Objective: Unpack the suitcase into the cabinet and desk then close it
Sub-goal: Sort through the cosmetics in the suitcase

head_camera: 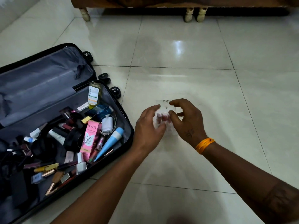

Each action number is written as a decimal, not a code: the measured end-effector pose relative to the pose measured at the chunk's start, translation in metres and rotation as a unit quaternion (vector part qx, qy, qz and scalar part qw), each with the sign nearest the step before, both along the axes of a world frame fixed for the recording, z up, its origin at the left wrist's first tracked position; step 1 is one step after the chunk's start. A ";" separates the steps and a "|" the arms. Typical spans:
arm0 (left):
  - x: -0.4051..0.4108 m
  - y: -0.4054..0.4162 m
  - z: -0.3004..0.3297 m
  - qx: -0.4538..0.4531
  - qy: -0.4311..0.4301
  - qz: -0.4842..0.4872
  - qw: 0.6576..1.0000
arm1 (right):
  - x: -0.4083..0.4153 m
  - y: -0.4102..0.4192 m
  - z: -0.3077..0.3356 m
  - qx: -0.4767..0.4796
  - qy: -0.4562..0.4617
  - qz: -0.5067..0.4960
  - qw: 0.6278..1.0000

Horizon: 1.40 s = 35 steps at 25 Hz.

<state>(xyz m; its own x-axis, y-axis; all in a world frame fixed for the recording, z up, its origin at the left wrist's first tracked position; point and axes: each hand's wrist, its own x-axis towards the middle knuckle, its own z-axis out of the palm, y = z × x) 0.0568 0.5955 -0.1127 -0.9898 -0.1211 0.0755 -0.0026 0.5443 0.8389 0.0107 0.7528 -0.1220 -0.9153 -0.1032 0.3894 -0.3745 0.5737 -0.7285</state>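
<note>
Clear case between fingers of left hand, right hand.

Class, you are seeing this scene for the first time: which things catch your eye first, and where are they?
An open suitcase full of jumbled cosmetics lies at the left on the pale tiled floor. At centre, the left hand and right hand meet around a small clear case.

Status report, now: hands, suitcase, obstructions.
Left hand and right hand both on clear organizer over the floor. Suitcase open, still full of cosmetics. Nothing in the way.
</note>
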 end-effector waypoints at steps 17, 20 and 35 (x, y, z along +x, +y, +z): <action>0.040 -0.287 0.111 -0.072 -0.152 0.022 0.985 | -0.019 -0.261 0.076 -0.075 -0.100 0.256 0.959; 0.011 -0.292 0.085 -0.050 -0.106 0.031 0.993 | -0.040 -0.251 0.081 0.031 -0.121 0.289 0.949; -0.016 -0.268 -0.025 -0.157 0.075 0.058 0.983 | -0.040 -0.281 -0.017 0.311 -0.180 0.123 0.925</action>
<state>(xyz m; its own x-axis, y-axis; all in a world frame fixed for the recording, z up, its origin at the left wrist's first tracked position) 0.0413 0.3280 -0.1373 -0.9459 -0.1795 0.2704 0.0308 0.7798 0.6253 -0.0292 0.4713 -0.1390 -0.8933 -0.4270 -0.1405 -0.3468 0.8534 -0.3890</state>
